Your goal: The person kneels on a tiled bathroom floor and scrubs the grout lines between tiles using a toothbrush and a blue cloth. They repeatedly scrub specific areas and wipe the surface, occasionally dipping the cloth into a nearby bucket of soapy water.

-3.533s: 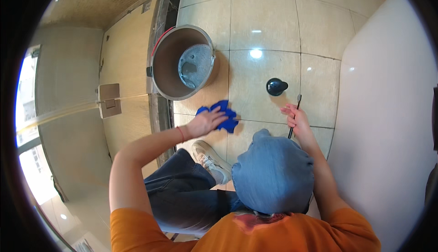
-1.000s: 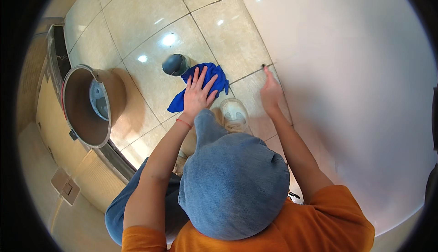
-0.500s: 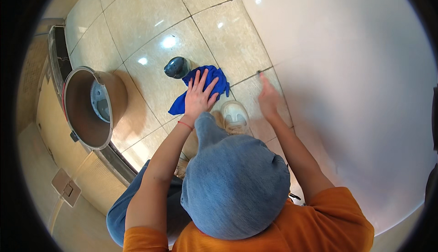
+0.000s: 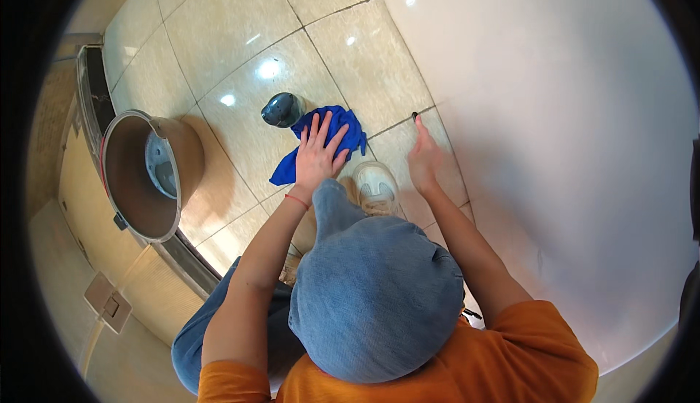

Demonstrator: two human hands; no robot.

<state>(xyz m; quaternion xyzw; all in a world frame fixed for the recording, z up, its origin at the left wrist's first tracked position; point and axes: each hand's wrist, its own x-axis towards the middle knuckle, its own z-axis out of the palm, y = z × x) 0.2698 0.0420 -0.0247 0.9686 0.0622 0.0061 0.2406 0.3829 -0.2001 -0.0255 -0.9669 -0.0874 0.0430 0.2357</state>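
My left hand [image 4: 317,156] lies flat on a crumpled blue cloth [image 4: 350,132] on the tiled floor, fingers spread. Just beyond it stands a small dark rounded container [image 4: 280,110], close to the cloth's far left edge. Over the floor to the right, my right hand [image 4: 424,159] points forward with its fingers close together. A small black tip [image 4: 415,115] shows at its fingertips, on the dark joint between two tiles. Whatever else lies within that hand is hidden. A pale shoe [image 4: 375,184] rests between my hands, partly covered by my denim-clad knee [image 4: 375,286].
On the left a brown bucket [image 4: 191,156] with some bluish liquid inside stands beside a dark sill [image 4: 95,82]. A large smooth white surface [image 4: 554,111] takes up the right side. Glossy beige tiles [image 4: 219,45] stretch ahead, and a square drain cover [image 4: 108,302] sits lower left.
My right hand has shifted slightly to the left and turned, while the black tip stays near the same tile joint. The left hand and the cloth have not visibly moved.
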